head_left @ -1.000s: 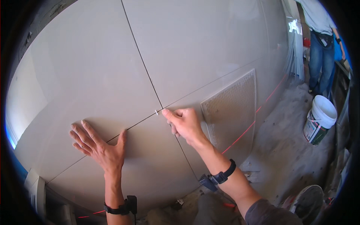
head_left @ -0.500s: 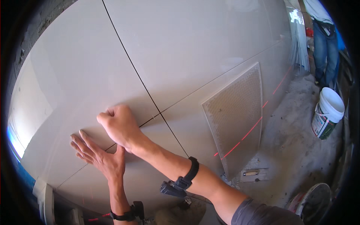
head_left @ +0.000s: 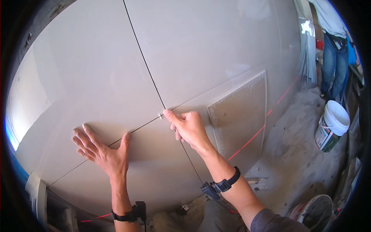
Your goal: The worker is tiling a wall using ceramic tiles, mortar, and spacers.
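Large glossy beige tiles (head_left: pixel 216 50) cover the wall, with dark joints crossing near the middle. My left hand (head_left: pixel 102 152) lies flat and spread over the horizontal joint, thumb and fingers apart, holding nothing. At the crossing, my right hand (head_left: pixel 188 127) touches the joint with its thumb tip; the other fingers are curled in, partly hidden, and nothing shows in them. Just left of that thumb, a small white tile spacer (head_left: pixel 160 116) sticks out of the horizontal joint. Black straps with small devices circle both my forearms.
A tile with a textured back (head_left: pixel 241 112) leans against the wall on the right, crossed by a red laser line. A trowel (head_left: pixel 255 181) lies on the dusty floor. Beyond are a white bucket (head_left: pixel 335 118), another bucket (head_left: pixel 315 212) and a standing person (head_left: pixel 335 50).
My right hand has gone from a fist above the left hand to the joint crossing, its thumb now extended. My left hand stays on the wall. The view has shifted slightly.
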{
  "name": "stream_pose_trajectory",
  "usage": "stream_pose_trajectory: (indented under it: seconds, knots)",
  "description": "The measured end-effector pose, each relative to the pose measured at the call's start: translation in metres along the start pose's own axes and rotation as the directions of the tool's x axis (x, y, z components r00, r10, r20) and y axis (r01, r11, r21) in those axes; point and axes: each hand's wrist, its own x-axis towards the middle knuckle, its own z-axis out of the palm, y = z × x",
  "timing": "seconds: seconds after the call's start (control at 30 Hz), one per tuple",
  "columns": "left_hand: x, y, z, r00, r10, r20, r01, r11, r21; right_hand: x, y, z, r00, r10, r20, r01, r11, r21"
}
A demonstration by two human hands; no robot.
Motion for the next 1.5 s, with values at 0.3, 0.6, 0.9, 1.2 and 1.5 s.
stream_pose_trajectory:
  seconds: [0.3, 0.6, 0.9, 1.2, 1.5]
  knots:
    - [0.002, 0.005, 0.004, 0.998, -0.029, -0.061, 0.03, 0.999, 0.012, 0.0, 0.006, 0.004, 0.999, 0.043, 0.005, -0.043, 0.994, 0.099]
    - [0.002, 0.005, 0.005, 0.997, -0.028, -0.074, 0.028, 1.0, -0.003, -0.001, 0.01, 0.001, 0.998, 0.058, 0.02, -0.06, 0.981, 0.183]
    - [0.002, 0.004, -0.005, 0.997, -0.026, -0.073, 0.027, 1.0, 0.002, -0.003, 0.002, 0.003, 0.999, 0.053, 0.005, -0.054, 0.995, 0.084]
    - [-0.011, 0.01, 0.003, 0.998, -0.034, -0.055, 0.033, 0.999, -0.021, 0.012, -0.019, -0.001, 0.999, 0.043, 0.033, -0.045, 0.996, 0.077]
    - [-0.286, 0.064, 0.073, 0.979, 0.056, 0.197, -0.038, 0.995, -0.094, -0.014, 0.055, -0.014, 0.996, 0.091, -0.008, -0.091, 0.987, -0.13]
